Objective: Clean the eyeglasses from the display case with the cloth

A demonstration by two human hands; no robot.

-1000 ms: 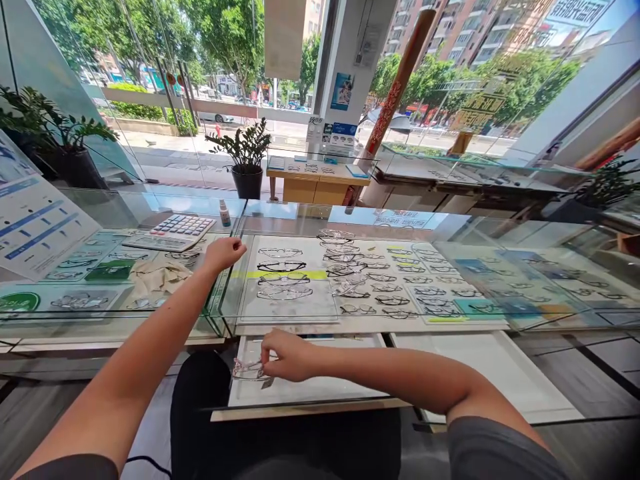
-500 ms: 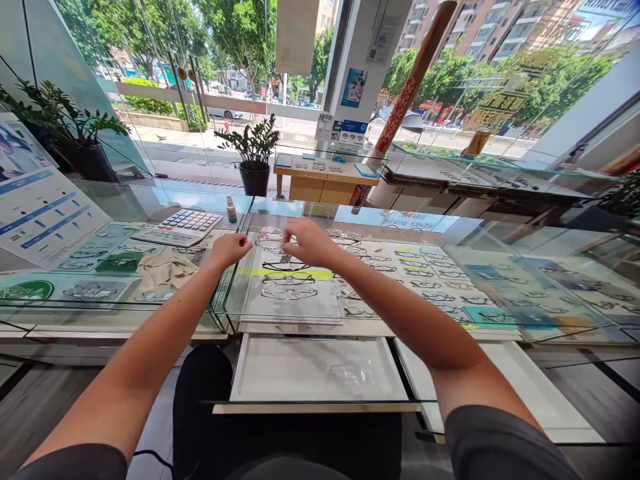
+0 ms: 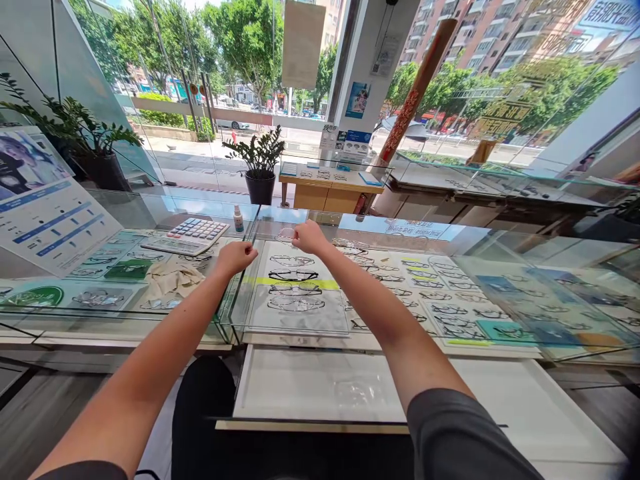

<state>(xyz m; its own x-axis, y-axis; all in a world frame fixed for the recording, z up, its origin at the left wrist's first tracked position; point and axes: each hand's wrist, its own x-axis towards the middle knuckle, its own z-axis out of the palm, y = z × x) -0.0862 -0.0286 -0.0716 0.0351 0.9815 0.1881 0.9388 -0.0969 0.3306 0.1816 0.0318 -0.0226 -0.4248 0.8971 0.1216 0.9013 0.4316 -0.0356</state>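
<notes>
My right hand [image 3: 309,238] is stretched out over the glass counter [image 3: 480,260] and pinches a pair of clear-framed glasses [image 3: 286,235] at the far end of the left row of frames. Below the glass lies a white display tray [image 3: 300,320] with several pairs of glasses in rows. My left hand [image 3: 236,257] is curled into a loose fist on the counter, at the seam between two glass cases; what it holds, if anything, is hidden. An open white drawer [image 3: 310,387] sits pulled out in front of me, below the counter.
A calculator [image 3: 193,233], a small bottle [image 3: 239,218] and a beige cloth [image 3: 170,277] sit on the left case, beside a printed chart [image 3: 45,213]. Potted plants [image 3: 260,167] stand beyond. A second white drawer [image 3: 540,413] is open at the right.
My right hand lifted the clear glasses out of the open drawer and carried them up and forward to the far end of the counter. My left hand stayed in place.
</notes>
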